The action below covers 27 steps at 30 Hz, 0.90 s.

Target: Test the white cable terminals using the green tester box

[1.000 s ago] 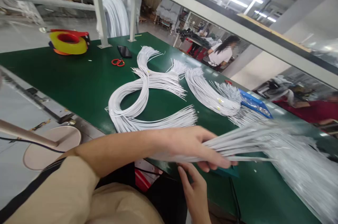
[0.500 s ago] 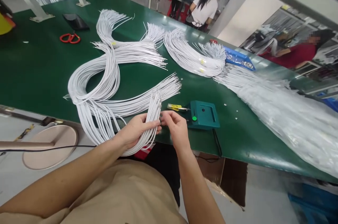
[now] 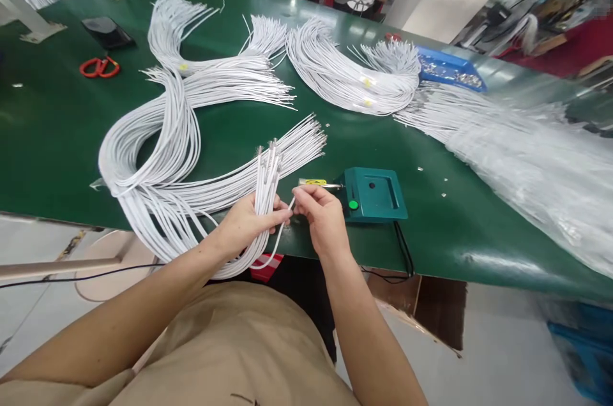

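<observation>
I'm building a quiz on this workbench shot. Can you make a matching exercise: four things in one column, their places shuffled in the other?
Things:
1. orange-handled scissors
2. teal plastic box with a green button
3. blue tray of small metal parts
4. bundle of thin white wires

Places:
A. gripped in the left hand
B. far right of the green table
C. far left, near a black phone
D. just beyond the right hand

Pairs: 1-C, 2-D, 3-B, 4-A

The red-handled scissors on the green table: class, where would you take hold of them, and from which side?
Probably by the two loop handles of the scissors, coming from above: they lie flat on the green table with open space all round, well clear of the white cable bundles. The blades are too small to make out.
</observation>
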Each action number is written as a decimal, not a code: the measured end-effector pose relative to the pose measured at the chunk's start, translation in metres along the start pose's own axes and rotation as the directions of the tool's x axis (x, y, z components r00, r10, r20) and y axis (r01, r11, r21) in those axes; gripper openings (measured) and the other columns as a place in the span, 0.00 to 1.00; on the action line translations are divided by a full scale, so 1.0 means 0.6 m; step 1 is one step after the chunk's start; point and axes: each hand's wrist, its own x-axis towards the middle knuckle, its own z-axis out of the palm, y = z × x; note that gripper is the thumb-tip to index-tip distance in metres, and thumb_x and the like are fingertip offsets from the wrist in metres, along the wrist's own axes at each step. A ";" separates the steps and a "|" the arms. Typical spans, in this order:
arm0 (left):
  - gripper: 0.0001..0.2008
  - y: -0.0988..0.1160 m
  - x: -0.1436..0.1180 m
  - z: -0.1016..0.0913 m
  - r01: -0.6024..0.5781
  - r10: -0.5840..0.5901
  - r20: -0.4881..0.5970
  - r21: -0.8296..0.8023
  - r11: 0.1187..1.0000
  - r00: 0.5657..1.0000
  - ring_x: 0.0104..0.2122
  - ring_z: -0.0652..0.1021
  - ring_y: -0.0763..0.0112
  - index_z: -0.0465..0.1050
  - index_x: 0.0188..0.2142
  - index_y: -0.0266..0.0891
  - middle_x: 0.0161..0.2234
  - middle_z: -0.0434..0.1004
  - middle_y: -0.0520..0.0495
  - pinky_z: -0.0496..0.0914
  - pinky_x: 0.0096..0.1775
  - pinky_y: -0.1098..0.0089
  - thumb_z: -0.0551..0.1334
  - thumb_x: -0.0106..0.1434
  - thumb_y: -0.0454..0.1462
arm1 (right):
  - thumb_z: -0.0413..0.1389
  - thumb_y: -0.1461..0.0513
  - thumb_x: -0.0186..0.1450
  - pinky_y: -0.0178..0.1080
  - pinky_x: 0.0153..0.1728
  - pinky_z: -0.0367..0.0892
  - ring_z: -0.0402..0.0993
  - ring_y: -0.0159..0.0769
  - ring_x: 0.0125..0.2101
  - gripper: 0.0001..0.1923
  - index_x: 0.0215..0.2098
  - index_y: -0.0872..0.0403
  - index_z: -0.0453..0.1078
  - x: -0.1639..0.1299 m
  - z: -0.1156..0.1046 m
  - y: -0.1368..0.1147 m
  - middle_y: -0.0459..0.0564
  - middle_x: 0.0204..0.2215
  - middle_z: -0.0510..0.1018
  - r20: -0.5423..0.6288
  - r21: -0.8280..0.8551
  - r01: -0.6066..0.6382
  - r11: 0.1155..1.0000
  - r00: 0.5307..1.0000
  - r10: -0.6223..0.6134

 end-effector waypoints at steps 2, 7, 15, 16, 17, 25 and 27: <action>0.11 0.005 0.000 0.002 0.011 -0.010 -0.025 0.049 0.999 1.000 0.22 0.69 0.77 0.71 0.29 0.34 0.24 0.72 0.51 0.64 0.27 0.74 0.68 0.52 0.40 | 0.64 0.58 0.54 0.31 0.26 0.62 0.60 0.23 0.20 0.08 0.29 0.55 0.74 0.006 -0.002 0.001 0.40 0.21 0.69 -0.056 0.123 0.030 0.992 0.998 -0.023; 0.10 0.008 0.000 0.005 0.025 -0.020 -0.049 0.103 0.994 0.999 0.22 0.69 0.77 0.71 0.29 0.35 0.24 0.72 0.52 0.65 0.27 0.74 0.67 0.52 0.39 | 0.60 0.52 0.57 0.33 0.23 0.62 0.59 0.24 0.19 0.15 0.32 0.56 0.74 -0.001 -0.007 -0.006 0.42 0.22 0.69 -0.078 0.070 0.020 0.997 0.997 -0.014; 0.10 -0.009 0.005 0.000 -0.020 0.024 -0.024 0.162 0.987 0.999 0.22 0.69 0.77 0.71 0.30 0.36 0.26 0.72 0.52 0.64 0.27 0.74 0.66 0.54 0.41 | 0.63 0.55 0.54 0.32 0.25 0.60 0.61 0.25 0.20 0.12 0.26 0.56 0.74 -0.006 -0.005 0.007 0.42 0.21 0.70 -0.012 -0.070 -0.009 0.997 1.000 0.008; 0.10 -0.011 0.006 -0.001 -0.028 0.032 -0.022 0.154 0.988 0.999 0.22 0.69 0.77 0.71 0.30 0.36 0.26 0.72 0.52 0.64 0.27 0.74 0.66 0.54 0.41 | 0.62 0.55 0.56 0.33 0.25 0.60 0.60 0.25 0.20 0.12 0.28 0.56 0.75 -0.004 -0.006 0.010 0.43 0.21 0.70 0.008 -0.029 -0.015 0.999 1.000 0.015; 0.10 -0.012 0.007 -0.001 -0.038 0.041 -0.018 0.143 0.989 0.999 0.22 0.69 0.77 0.71 0.30 0.36 0.27 0.72 0.52 0.64 0.27 0.74 0.66 0.54 0.41 | 0.61 0.55 0.56 0.33 0.25 0.60 0.60 0.25 0.20 0.11 0.29 0.56 0.76 -0.003 -0.007 0.013 0.43 0.22 0.70 0.026 0.012 -0.024 1.000 0.999 0.024; 0.12 -0.010 0.015 0.002 -0.084 0.083 0.014 0.064 0.994 0.996 0.22 0.68 0.77 0.69 0.29 0.36 0.26 0.72 0.51 0.62 0.27 0.74 0.66 0.55 0.42 | 0.60 0.58 0.56 0.32 0.20 0.54 0.44 0.24 0.18 0.09 0.29 0.56 0.75 0.002 -0.015 0.014 0.38 0.17 0.53 0.182 0.286 -0.234 0.929 0.965 0.187; 0.11 -0.009 0.014 0.002 -0.085 0.084 0.022 0.061 0.994 0.996 0.23 0.69 0.77 0.67 0.30 0.36 0.26 0.73 0.51 0.63 0.28 0.74 0.66 0.56 0.41 | 0.59 0.59 0.56 0.31 0.18 0.52 0.42 0.24 0.17 0.08 0.27 0.56 0.75 0.002 -0.017 0.011 0.37 0.16 0.51 0.211 0.303 -0.274 0.913 0.953 0.216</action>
